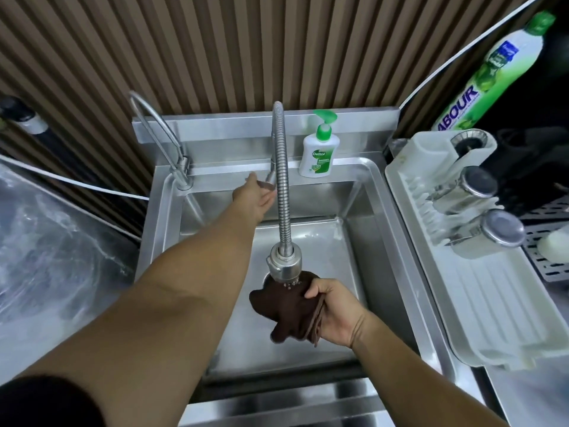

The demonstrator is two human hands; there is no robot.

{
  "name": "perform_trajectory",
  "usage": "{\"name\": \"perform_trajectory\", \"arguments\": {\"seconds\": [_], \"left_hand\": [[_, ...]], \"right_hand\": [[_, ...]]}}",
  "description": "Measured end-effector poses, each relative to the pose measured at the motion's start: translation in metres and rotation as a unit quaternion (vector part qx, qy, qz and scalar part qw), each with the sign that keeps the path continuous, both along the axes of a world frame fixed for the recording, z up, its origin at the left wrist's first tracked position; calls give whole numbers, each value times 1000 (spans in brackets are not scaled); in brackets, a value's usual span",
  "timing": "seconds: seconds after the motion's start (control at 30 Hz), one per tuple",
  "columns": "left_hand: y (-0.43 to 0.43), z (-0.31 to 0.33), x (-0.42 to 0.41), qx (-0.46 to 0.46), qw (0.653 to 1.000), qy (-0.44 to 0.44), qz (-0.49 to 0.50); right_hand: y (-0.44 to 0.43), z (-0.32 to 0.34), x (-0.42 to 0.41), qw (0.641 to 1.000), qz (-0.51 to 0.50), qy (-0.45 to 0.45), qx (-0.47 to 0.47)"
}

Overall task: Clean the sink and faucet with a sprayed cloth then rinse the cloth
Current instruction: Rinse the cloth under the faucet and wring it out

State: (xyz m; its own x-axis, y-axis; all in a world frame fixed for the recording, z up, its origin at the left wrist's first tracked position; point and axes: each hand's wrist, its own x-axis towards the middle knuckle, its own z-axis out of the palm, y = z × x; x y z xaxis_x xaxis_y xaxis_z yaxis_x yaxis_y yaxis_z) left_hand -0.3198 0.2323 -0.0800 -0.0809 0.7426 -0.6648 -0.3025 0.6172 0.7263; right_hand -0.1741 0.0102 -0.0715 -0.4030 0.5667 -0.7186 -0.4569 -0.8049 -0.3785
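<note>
We are gripping a dark brown cloth (283,306) in our right hand (332,312), fingers curled round its bunched, layered folds, and holding it low in the stainless steel sink (363,241), just under the faucet (281,180). The faucet's ribbed, flexible metal hose is arching over and ending in a round spray head (283,265), and droplets are falling from it onto the soft cloth. Our left hand (255,195) is reaching to the lever at the faucet's base, thumb raised; the hose is hiding the fingers, so we cannot tell whether they are grasping it. A smooth white pump bottle (318,155) with a green top is standing on the sink's back ledge, beside a thin curved tap (160,131). On the worktop to the right, a ridged white plastic rack (480,303) is holding shiny steel cups (462,192) lying on their sides.
</note>
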Motion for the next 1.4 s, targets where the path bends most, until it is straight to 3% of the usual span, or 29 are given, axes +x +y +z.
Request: {"name": "perform_trajectory", "arguments": {"seconds": [0.1,0.2,0.33,0.4,0.47,0.57,0.67,0.83,0.97,1.17,1.4], "left_hand": [[-17,11,-2,0,999,-35,-32],[-71,7,-12,21,984,67,-166],[-157,-7,-33,-77,959,-75,-263],[-187,-13,-42,-86,961,-142,-221],[-204,-17,-48,-40,972,-166,-162],[-209,-19,-54,60,983,-99,-145],[-206,-16,-57,83,987,-56,-127],[-202,-5,-43,54,997,3,-51],[-207,4,-21,43,992,120,-25],[-221,18,-17,-17,996,3,-88],[-213,14,-13,-51,999,14,-5]], "right_hand": [[-1,-3,-1,1000,2,-4,5],[1,-4,-5,1000,-6,-17,1],[9,-2,-10,1000,-7,-26,12],[11,-1,-11,999,2,-41,27],[13,0,-12,997,-2,-70,25],[13,2,-11,991,-6,-133,35],[10,2,-12,975,-30,-205,78],[3,4,-23,969,-64,-221,93],[-1,14,-39,962,-60,-252,90],[-4,16,-50,960,-124,-242,72],[-3,17,-49,968,-97,-229,39]]}}
